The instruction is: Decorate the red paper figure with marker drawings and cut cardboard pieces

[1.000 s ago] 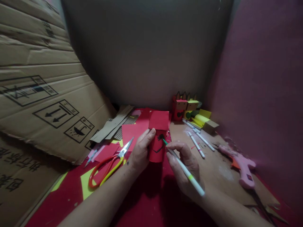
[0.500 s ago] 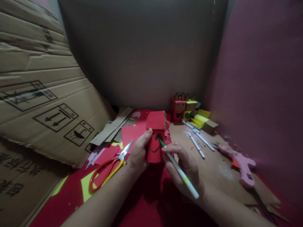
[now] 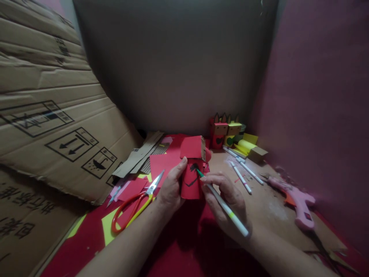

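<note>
My left hand is wrapped round the side of a red paper tube figure, its thumb on the front just below the box-shaped red head. A dark heart outline, partly filled at the top, shows on the tube. My right hand grips a white felt-tip pen with a yellow-green band. The pen's green tip touches or nearly touches the drawn heart. Red and yellow scissors lie partly open beside my left forearm.
Behind on the right stand a red figure and a yellow figure, near a yellow tube piece. Several pens and a pink glue gun lie on a cardboard sheet. A large cardboard box rises at left, beside cardboard strips.
The pen tip has shifted slightly within the drawn heart. The red figure is tilted a little differently. The whole view has moved slightly, and both grips are unchanged.
</note>
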A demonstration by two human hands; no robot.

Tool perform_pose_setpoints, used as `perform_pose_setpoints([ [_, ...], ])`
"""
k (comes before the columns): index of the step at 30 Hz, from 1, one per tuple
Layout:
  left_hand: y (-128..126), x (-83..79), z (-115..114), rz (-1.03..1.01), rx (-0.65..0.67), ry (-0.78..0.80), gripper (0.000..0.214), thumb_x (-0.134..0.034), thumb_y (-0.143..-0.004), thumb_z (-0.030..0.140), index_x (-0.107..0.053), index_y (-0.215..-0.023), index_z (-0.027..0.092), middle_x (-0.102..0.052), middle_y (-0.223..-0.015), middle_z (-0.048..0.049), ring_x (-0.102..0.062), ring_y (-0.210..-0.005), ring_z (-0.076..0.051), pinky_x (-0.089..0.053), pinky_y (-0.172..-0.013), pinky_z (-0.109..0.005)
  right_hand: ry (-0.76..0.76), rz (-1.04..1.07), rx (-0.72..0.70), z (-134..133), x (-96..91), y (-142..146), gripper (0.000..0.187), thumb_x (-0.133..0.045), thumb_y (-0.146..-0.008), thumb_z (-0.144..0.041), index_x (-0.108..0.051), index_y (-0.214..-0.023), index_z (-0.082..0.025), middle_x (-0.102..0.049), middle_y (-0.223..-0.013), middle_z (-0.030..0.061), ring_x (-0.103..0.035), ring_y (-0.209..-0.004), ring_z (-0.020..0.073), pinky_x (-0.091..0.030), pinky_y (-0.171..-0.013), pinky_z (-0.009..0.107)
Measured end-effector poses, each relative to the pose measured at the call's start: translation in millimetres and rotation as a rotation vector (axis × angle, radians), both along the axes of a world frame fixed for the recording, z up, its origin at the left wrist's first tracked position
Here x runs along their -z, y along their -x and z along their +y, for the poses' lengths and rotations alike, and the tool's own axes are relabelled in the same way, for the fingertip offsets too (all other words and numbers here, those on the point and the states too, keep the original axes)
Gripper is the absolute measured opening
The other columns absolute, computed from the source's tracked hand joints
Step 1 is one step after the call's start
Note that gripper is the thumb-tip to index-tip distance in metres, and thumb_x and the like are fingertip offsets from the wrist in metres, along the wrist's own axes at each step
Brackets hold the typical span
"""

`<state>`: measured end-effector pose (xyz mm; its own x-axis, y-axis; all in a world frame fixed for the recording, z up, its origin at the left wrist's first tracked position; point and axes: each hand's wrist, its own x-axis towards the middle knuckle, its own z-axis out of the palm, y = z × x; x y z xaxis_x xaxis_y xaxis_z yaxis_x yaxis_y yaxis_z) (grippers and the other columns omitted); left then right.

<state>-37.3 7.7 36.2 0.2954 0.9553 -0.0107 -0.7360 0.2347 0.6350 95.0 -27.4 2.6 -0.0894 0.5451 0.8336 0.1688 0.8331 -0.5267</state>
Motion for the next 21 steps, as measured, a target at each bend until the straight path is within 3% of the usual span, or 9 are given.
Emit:
perform_pose_setpoints([
  [9,-0.2,0.9,1.3,0.042,-0.040,0.025,0.025,-0.058,-0.089,0.029,-0.072,-0.083,0.008,-0.074,-0.070,-0.0083,-0.069,-0.063,-0.017,-0.059,-0.073,-0.029,-0.028,-0.068,-0.044,-2.3,-1.3,0.8,0.030,-0.052,-0.086,-0.003,-0.058,-0.109,-0.020,-0.059,-0.098,0.0040,-0.059,-0.091,0.0154,-0.049,-0.079,0.029],
  [15,0.0,3.4,1.2,0.041,-0.014,-0.076,0.019,-0.066,-0.083,0.028,-0.072,-0.078,0.010,-0.076,-0.076,-0.0077,-0.071,-0.069,-0.019,-0.058,-0.075,-0.030,-0.003,-0.016,0.021,-2.9,-5.0,-0.6,0.027,-0.052,-0.087,-0.004,-0.059,-0.107,-0.021,-0.059,-0.095,0.0028,-0.059,-0.086,0.0134,-0.049,-0.077,0.027],
  [21,0.8,5.5,2.0,0.023,0.016,-0.075,0.027,-0.060,-0.089,0.032,-0.073,-0.081,0.010,-0.077,-0.083,-0.0102,-0.072,-0.076,-0.020,-0.057,-0.078,-0.030,-0.003,-0.051,-0.038,-4.0,-5.7,-1.2,0.025,-0.051,-0.087,-0.005,-0.059,-0.105,-0.021,-0.059,-0.095,0.0033,-0.059,-0.086,0.0147,-0.049,-0.076,0.028],
])
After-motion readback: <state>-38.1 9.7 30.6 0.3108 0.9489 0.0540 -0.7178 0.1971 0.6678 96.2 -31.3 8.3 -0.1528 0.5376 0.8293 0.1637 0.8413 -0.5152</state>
